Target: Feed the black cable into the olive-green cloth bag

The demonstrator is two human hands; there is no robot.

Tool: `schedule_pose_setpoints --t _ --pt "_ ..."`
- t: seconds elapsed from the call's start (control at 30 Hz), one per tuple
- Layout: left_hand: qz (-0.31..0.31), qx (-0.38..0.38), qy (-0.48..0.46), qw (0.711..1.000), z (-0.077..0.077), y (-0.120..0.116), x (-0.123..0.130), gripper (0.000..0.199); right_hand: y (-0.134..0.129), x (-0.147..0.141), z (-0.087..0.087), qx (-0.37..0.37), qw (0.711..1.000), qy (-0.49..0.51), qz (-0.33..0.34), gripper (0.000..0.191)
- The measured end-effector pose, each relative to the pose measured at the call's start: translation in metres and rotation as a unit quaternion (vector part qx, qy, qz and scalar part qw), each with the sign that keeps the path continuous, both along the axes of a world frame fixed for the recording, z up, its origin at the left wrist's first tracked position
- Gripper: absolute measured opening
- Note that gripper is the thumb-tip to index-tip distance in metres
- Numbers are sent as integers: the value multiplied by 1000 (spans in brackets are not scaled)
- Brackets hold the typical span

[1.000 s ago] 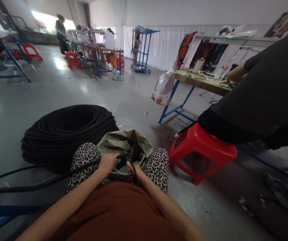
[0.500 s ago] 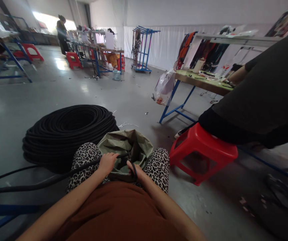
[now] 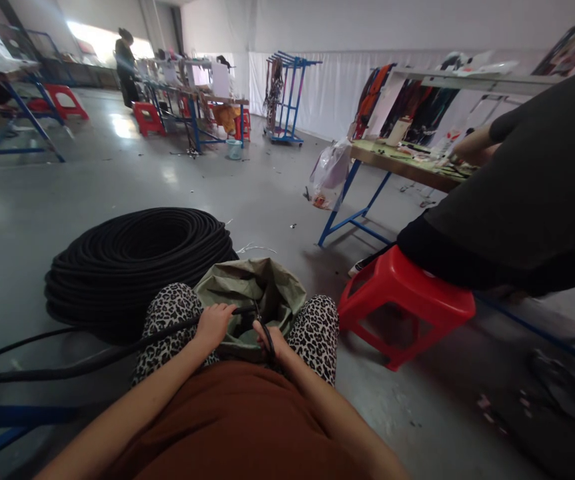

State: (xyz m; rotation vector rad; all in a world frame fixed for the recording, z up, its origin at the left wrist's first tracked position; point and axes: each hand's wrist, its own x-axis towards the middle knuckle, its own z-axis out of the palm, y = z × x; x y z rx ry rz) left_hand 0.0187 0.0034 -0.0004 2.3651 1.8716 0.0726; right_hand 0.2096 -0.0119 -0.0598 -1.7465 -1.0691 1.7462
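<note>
My left hand [image 3: 213, 327] is closed around a thick black cord [image 3: 175, 328], whose end sticks out past my fingers over an olive-green fabric sack [image 3: 280, 283]. Black-handled scissors [image 3: 267, 337] are gripped in my right hand [image 3: 272, 343], with their blades up near the cord's end. Whether the blades touch the cord I cannot tell. The sack stands with its mouth wide between my knees, and dark pieces show dimly inside it. From my left hand the cord runs off to the left edge of the view. A big coil of black cord [image 3: 112, 287] lies on the floor ahead and to the left.
Close on my right, a person in dark clothes [image 3: 522, 180] sits on a red stool [image 3: 417, 287] at a workbench [image 3: 402, 160]. A plastic bag [image 3: 328, 175] hangs from the bench's end. Farther back stand a blue rack [image 3: 290, 100], tables, red stools and another person [image 3: 125, 70].
The scissors in my right hand have shifted slightly, and their handles look closer together. My left hand keeps its place on the cord. The seated person's arm has moved a little.
</note>
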Motion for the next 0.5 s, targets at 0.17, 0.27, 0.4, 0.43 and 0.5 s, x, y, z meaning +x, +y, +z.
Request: schedule_pose_setpoints --t 0.17,0.27,0.4,0.43,0.5 --pt "8 -11 4 1000 4 0 3 34 0 1 2 41 997 -64 28 50" --pt "7 -19 9 1000 5 0 3 36 -1 1 4 58 994 -81 44 49" --pt "7 -16 9 1000 3 1 1 37 -4 -1 11 27 996 -70 46 48" --pt "7 -14 7 1000 2 1 0 36 -5 -1 13 19 996 -67 46 47" --pt "8 -12 4 1000 2 1 -1 36 -5 -2 15 4 997 -70 43 47"
